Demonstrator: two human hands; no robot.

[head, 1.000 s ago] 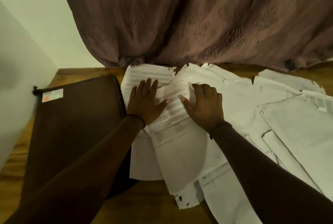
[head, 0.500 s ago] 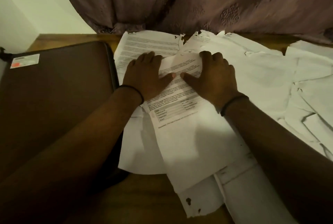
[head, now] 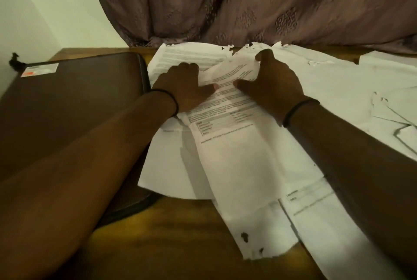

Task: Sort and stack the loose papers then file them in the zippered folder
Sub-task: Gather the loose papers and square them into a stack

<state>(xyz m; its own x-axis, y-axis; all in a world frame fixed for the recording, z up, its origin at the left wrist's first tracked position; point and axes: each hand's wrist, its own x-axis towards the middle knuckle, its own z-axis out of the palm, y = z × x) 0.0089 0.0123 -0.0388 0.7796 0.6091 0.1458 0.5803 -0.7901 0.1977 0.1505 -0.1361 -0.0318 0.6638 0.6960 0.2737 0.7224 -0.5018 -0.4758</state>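
L hand (head: 182, 87) & R hand (head: 273, 85), fingers curled, pinch white printed sheet (head: 225, 110) mid-frame; sorting prob just begun: loose white papers (head: 338, 88) unstacked right, dark brown zippered folder (head: 67, 110) unopened left

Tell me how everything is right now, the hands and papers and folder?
printed sheet: top end bunched up between the hands.
left hand: grips the printed sheet's left edge.
right hand: grips its top edge.
loose papers: spread out, unstacked.
zippered folder: closed, lying flat.
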